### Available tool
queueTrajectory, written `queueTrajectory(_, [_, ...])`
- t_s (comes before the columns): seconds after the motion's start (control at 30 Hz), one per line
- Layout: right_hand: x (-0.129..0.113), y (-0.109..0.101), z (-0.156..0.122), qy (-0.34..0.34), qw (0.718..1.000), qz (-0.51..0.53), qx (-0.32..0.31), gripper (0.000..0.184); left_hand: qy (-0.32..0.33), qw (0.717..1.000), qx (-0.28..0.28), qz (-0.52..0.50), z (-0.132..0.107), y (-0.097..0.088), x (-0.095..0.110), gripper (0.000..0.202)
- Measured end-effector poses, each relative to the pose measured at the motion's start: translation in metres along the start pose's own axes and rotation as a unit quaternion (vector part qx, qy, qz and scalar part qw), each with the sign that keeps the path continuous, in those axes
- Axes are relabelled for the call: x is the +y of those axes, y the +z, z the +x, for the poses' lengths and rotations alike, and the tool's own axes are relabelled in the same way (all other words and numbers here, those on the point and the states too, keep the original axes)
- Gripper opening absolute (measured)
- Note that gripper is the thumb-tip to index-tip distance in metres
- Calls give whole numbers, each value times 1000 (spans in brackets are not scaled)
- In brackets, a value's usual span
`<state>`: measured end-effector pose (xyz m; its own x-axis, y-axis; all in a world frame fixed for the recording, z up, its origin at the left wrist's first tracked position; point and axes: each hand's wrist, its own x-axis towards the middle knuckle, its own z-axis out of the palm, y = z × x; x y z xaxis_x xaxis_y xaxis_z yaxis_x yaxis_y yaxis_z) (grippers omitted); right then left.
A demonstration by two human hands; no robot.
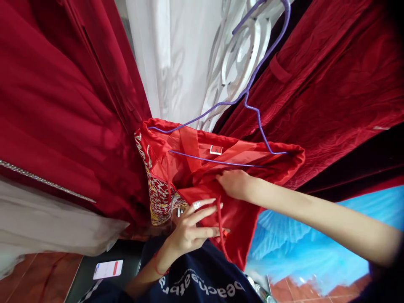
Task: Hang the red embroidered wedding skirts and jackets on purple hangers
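Observation:
A red satin bodice (pixel 233 240) with a silver-and-gold patterned side hangs from a purple wire hanger (pixel 252 80). Its upper edge gapes, showing the red lining and a white-edged size label (pixel 216 150). My right hand (pixel 235 184) reaches in from the right with fingers curled at the fabric inside the opening; the fingertips are hidden. Lower down, my left hand (pixel 195 223) lies against the fabric with its fingers stretched out and apart, a ring on one of them. A thin red cord (pixel 220 223) dangles across those fingertips.
Dark red garments hang on the left (pixel 63 105) and right (pixel 341 80), with white cloth (pixel 189 50) behind the hanger. A blue ruffled garment (pixel 290 240) is at the lower right. Below left, a phone (pixel 107 269) lies on a dark surface (pixel 88 252).

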<state>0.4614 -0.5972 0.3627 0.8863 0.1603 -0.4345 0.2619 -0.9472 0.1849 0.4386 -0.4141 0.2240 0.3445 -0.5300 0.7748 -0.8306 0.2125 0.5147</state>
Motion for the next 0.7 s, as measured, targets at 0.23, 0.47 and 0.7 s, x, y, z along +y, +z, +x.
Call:
queueTrajectory(0.23, [-7,-16,-15,-144,989,-41,-14,28,-21,999,22,-8,5,-9,-1,34])
queueTrajectory(0.47, [5,-72,-46,-243,806,393,370,13,-64,997,36,-28,3,0,-6,42])
queueTrajectory(0.7, [-7,-128,-56,-147,719,599,321,22,-121,989,69,-44,22,-15,-9,45])
